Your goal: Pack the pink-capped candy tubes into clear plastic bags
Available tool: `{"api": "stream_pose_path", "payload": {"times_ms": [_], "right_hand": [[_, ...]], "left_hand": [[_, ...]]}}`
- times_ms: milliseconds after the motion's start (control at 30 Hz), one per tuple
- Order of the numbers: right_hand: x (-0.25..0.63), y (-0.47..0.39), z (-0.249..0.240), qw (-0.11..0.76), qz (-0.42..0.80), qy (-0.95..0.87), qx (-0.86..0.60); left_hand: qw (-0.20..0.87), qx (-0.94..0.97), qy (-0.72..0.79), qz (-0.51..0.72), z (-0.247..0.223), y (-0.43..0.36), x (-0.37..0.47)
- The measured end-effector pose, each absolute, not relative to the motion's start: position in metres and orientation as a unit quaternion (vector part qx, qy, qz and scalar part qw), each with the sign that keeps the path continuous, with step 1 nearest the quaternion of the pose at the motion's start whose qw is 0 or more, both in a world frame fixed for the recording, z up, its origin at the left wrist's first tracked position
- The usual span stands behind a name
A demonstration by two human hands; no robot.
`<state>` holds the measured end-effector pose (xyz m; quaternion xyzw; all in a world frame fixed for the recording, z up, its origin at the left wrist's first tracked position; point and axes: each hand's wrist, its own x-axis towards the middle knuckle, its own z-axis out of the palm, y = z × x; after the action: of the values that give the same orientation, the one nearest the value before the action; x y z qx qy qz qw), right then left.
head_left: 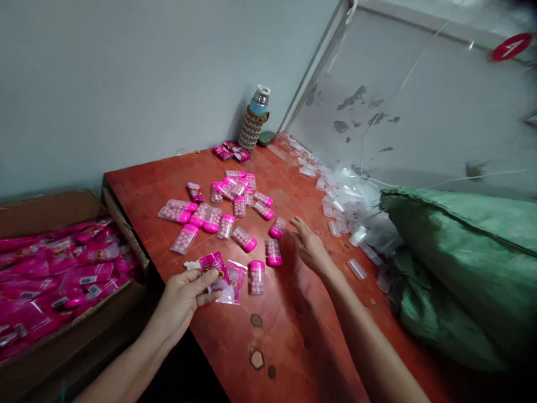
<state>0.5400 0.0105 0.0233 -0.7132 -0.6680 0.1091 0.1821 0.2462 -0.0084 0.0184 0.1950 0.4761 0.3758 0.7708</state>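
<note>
My left hand (182, 299) pinches pink printed packets (217, 267) with clear lower parts, fanned out between thumb and fingers over the table's near left edge. My right hand (308, 243) reaches over the table with fingers apart and nothing in them. Just left of its fingertips lies a small clear bottle (278, 228) with a pink cap and pink balls inside. Another such bottle (273, 252) is a little nearer to me, and one more (257, 277) is close to the packets. Several like them lie in a loose group (239, 206) farther back.
On the left, a cardboard box (142, 252) holds many pink packets. Empty clear containers (335, 201) are heaped along the right, beside a green sack (461, 268). At the back of the red table (268, 336) stand a flask (253, 120) and small pink boxes (230, 151).
</note>
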Motion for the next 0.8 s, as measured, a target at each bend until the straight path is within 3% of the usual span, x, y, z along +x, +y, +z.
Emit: {"api": "stream_pose_path", "payload": {"times_ms": [133, 233, 467, 533, 567, 667, 800], "right_hand": [[0.549, 0.035, 0.026, 0.082, 0.045, -0.803, -0.589], [0.545, 0.05, 0.027, 0.002, 0.06, -0.812, -0.581], [0.551, 0.024, 0.024, -0.001, 0.076, -0.732, -0.677], [0.537, 0.003, 0.025, 0.05, 0.087, -0.689, -0.718], [0.525, -0.01, 0.027, 0.12, 0.111, -0.638, -0.752], [0.471, -0.051, 0.034, 0.326, 0.318, -0.537, -0.71], [0.394, -0.095, 0.036, 0.41, 0.483, -0.438, -0.638]], "left_hand": [[0.778, 0.18, 0.473, 0.373, 0.021, -0.015, 0.25], [0.777, 0.15, 0.47, 0.391, 0.022, -0.017, 0.249], [0.777, 0.036, 0.446, 0.444, 0.022, -0.019, 0.245], [0.782, 0.001, 0.432, 0.45, 0.02, -0.019, 0.247], [0.785, -0.013, 0.424, 0.451, 0.019, -0.019, 0.248], [0.79, -0.042, 0.406, 0.457, 0.014, -0.018, 0.251], [0.786, -0.057, 0.396, 0.472, 0.012, -0.02, 0.255]]}}
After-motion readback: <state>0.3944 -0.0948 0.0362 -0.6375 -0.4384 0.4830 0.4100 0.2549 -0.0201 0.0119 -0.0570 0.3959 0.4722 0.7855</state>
